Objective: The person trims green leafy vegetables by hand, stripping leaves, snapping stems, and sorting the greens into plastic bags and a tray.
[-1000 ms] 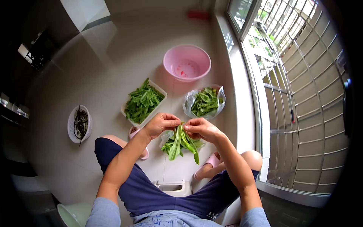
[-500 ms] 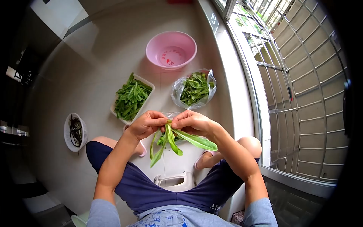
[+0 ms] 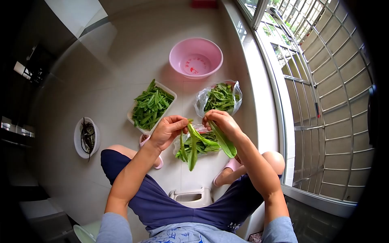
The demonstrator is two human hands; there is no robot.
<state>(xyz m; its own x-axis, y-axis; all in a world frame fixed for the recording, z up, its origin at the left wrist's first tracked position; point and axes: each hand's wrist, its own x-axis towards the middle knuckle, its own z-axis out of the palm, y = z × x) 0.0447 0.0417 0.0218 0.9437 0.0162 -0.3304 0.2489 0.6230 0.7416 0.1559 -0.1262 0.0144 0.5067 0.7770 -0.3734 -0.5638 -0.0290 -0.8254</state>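
Between the fingers of my left hand [image 3: 167, 130] is the stem end of a small bunch of green leaves [image 3: 193, 146], which hangs down. My right hand [image 3: 223, 124] pinches a single broad leaf [image 3: 223, 141], held apart from the bunch on its right. Below both hands, more greens [image 3: 206, 148] lie on a plastic bag on the floor. Beyond my left hand stands a white container [image 3: 175, 97] heaped with green leaves [image 3: 150, 107]. A clear plastic bag [image 3: 200, 103] of greens [image 3: 221, 97] sits beyond my right hand.
A pink basin [image 3: 196, 58] stands farther out on the tiled floor. At the left is a white basket [image 3: 96, 141] holding dark, thin strands. A low stool [image 3: 192, 197] is between my legs. The window ledge and metal grille [image 3: 332, 109] run along the right.
My hands have moved apart. One leaf has come away from the bunch and is in my right hand, while my left hand keeps the rest.
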